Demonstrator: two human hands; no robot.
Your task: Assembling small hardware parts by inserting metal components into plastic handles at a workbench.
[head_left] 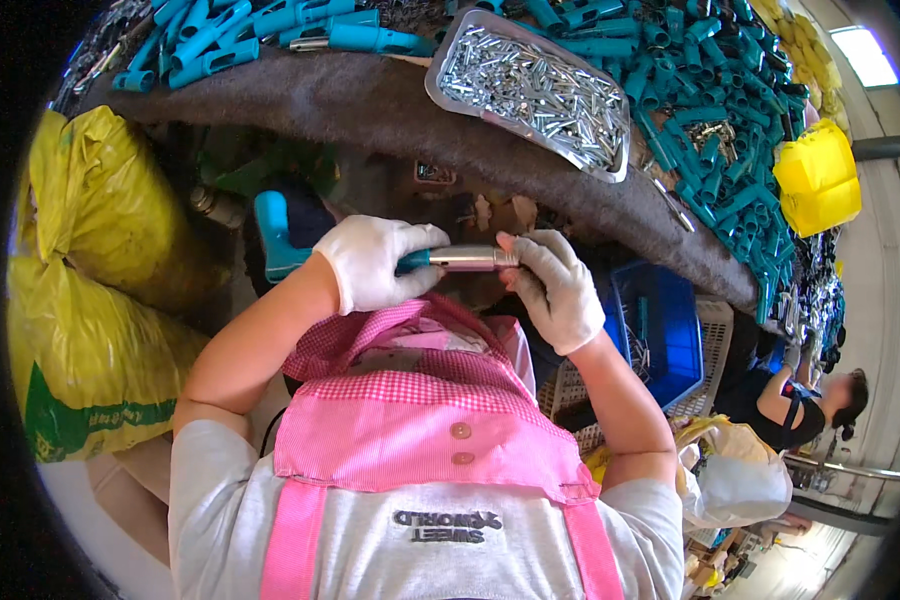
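Observation:
Gloved in white, my left hand (368, 265) is wrapped round the teal body of a pistol-shaped tool with a metal barrel (470, 259). Its bent teal handle sticks out on the left, beyond my wrist, and the silver barrel points right. My palm hides the middle of the tool. With fingertips bare of the glove, my right hand (558, 290) pinches the barrel's far right end. The tool lies level, above my lap and the pink apron (410, 430).
A dark cloth-covered bench (340, 100) curves ahead, bearing a tray of small metal pins (445, 90) and piled teal housings (710, 150). Yellow sacks (120, 330) stand left; a blue bin (685, 345) is at my right. Another person (780, 405) sits farther right.

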